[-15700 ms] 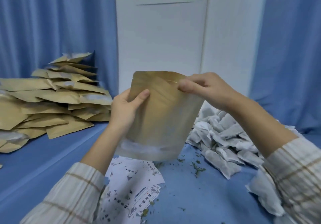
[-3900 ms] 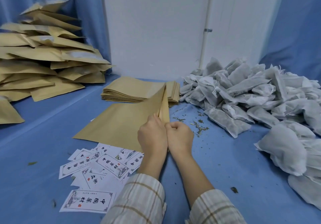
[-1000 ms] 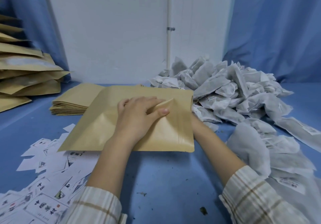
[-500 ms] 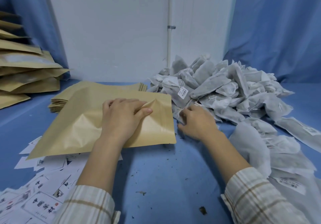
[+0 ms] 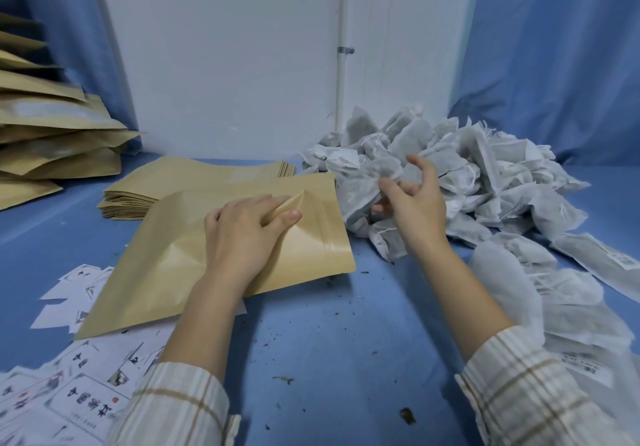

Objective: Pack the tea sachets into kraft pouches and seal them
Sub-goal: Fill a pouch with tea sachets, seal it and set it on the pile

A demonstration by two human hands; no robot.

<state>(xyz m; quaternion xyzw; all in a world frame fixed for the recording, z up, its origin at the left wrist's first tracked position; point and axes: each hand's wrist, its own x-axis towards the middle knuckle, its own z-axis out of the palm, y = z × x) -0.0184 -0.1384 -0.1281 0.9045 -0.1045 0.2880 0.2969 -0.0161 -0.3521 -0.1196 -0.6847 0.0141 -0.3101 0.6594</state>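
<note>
our left hand [image 5: 242, 234] pinching the pouch [image 5: 221, 255] mouth open, our right hand [image 5: 412, 203] just beside it — fingers curled into the sachets [image 5: 450, 182], gripping some

You get a single view, worn on your head, looking forward and down over a blue table [image 5: 329, 324] from close range. Your left hand [image 5: 242, 234] and right hand [image 5: 412, 203] sit mid-frame, forearms reaching in from the bottom edge. The wide lens bends the edges and takes in a white wall [image 5: 225, 64] straight ahead, with blue curtains [image 5: 554, 64] to either side. No second view overlaps it.
</note>
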